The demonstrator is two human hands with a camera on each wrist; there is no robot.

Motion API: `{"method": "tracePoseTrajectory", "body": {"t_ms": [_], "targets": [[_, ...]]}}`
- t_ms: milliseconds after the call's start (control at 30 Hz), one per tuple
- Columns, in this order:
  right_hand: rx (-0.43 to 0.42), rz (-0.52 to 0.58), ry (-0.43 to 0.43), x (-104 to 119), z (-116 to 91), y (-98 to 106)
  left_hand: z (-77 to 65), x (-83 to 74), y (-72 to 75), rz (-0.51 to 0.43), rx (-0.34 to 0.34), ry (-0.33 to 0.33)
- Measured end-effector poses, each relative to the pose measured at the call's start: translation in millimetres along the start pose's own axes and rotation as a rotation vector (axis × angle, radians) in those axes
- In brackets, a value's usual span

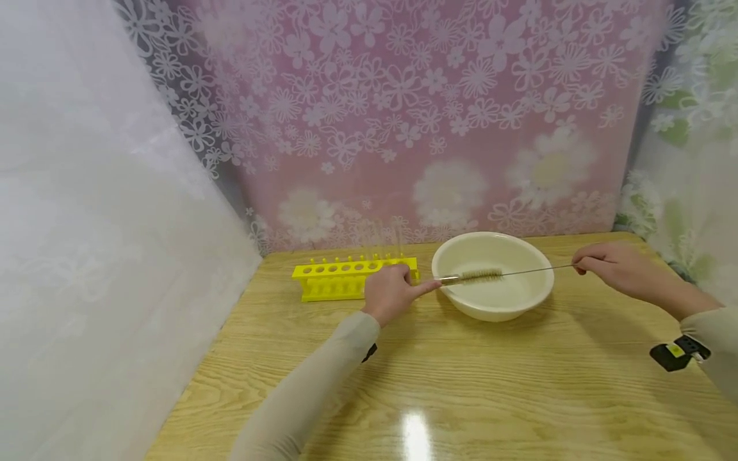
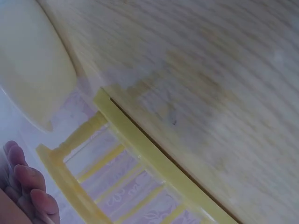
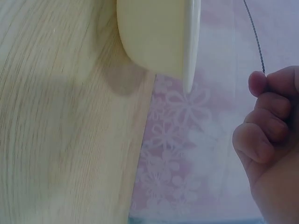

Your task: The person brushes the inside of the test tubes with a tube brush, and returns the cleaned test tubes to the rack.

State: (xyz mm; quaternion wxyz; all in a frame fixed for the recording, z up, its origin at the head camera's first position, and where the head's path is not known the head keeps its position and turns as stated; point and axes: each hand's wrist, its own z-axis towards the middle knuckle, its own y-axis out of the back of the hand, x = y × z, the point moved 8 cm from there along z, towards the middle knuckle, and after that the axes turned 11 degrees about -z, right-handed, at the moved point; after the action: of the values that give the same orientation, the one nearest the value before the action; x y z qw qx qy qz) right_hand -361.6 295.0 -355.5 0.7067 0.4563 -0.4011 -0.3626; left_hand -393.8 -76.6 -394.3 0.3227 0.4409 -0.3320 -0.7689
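A clear glass test tube (image 1: 449,280) points rightward from my left hand (image 1: 391,293), which grips it with the index finger stretched along it. My right hand (image 1: 623,270) pinches the twisted wire handle of a test tube brush (image 1: 483,275) between thumb and index finger; the wire (image 3: 256,39) also shows in the right wrist view. The brush's tan bristles lie in line with the tube, their left end at its mouth. Both span the cream basin (image 1: 490,315), above its opening. In the left wrist view, curled fingers (image 2: 32,179) show at the lower left, the tube hidden.
Behind my left hand stands a yellow test tube rack (image 1: 331,296), with several clear tubes (image 1: 399,238) upright at its right end. Floral curtains (image 1: 369,128) hang along the back of the wooden table (image 1: 461,378). White sheeting (image 1: 104,243) borders the left.
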Motion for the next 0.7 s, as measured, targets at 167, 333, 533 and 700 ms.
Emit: {"method": "tracePoseTrajectory", "body": {"t_ms": [167, 333, 533, 700], "targets": [[-0.056, 0.002, -0.014, -19.0, -8.0, 12.3, 0.9, -0.9, 3.4, -0.021, 0.005, -0.019], [-0.066, -0.021, -0.135, -46.3, -21.0, 25.2, 2.1, 7.8, 10.8, 0.04, -0.033, 0.013], [-0.061, -0.021, -0.223, -60.3, -28.7, 32.1, 6.0, 3.7, 16.4, 0.094, -0.045, -0.046], [-0.067, -0.032, -0.235, -62.6, -31.5, 31.8, 7.4, -4.7, 17.3, 0.144, -0.053, -0.103]]}}
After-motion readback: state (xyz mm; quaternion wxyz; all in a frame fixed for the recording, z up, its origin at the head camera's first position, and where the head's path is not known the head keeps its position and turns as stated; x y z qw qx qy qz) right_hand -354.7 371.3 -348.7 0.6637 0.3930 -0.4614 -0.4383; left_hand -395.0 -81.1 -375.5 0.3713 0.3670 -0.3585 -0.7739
